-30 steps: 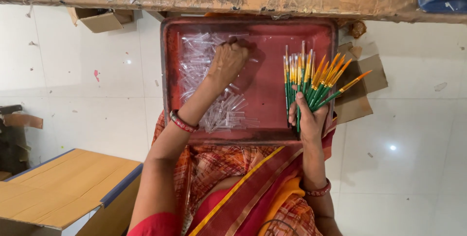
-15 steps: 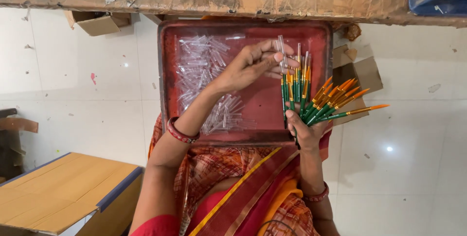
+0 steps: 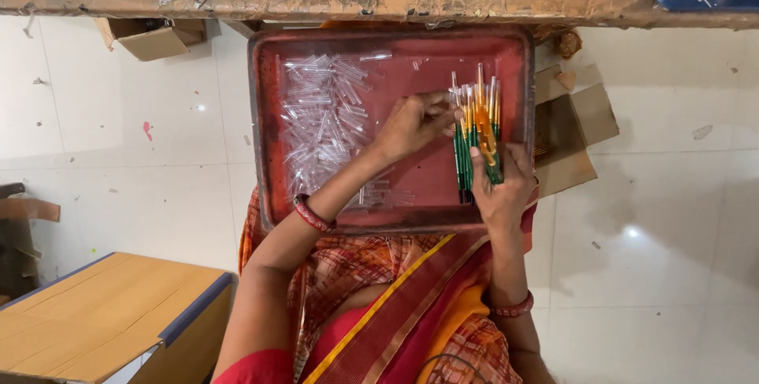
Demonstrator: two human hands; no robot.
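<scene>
She sits with a red rectangular metal tray across her lap. Her right hand grips a bunch of green-and-orange paintbrushes, fingers wrapped round the handles, bristle ends pointing away from her. Her left hand reaches across, fingertips pinched narrow at the brush tips, seemingly fitting a clear cap; I cannot make out the cap itself. The capping looks mid-way, and it calls for a fine, steady pinch. Farther left in the tray lies a heap of clear plastic tubes.

A small open cardboard box sits beside a wooden crate.
</scene>
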